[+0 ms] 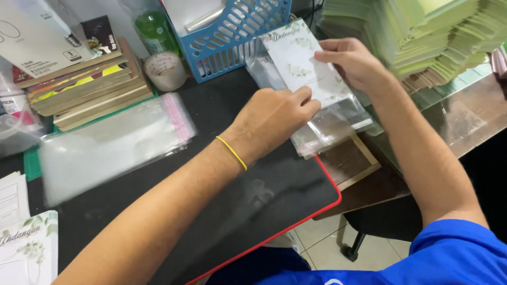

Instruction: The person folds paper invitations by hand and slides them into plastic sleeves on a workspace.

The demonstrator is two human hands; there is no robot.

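A white card with a green leaf print (302, 63) lies partly inside a clear plastic sleeve (338, 124) over the right end of the black desk mat (211, 200). My left hand (272, 121), with a yellow band at the wrist, pinches the sleeve's edge beside the card. My right hand (354, 63) grips the card's upper right edge. The sleeve's lower end sticks out empty toward me.
A pile of clear sleeves with pink strips (113, 142) lies at left. Behind it stand stacked books (84, 84), a tape roll (165, 71), a green bottle (153, 29) and a blue basket (237, 37). Green card stacks (422, 37) rise at right. More printed cards (29, 248) lie at bottom left.
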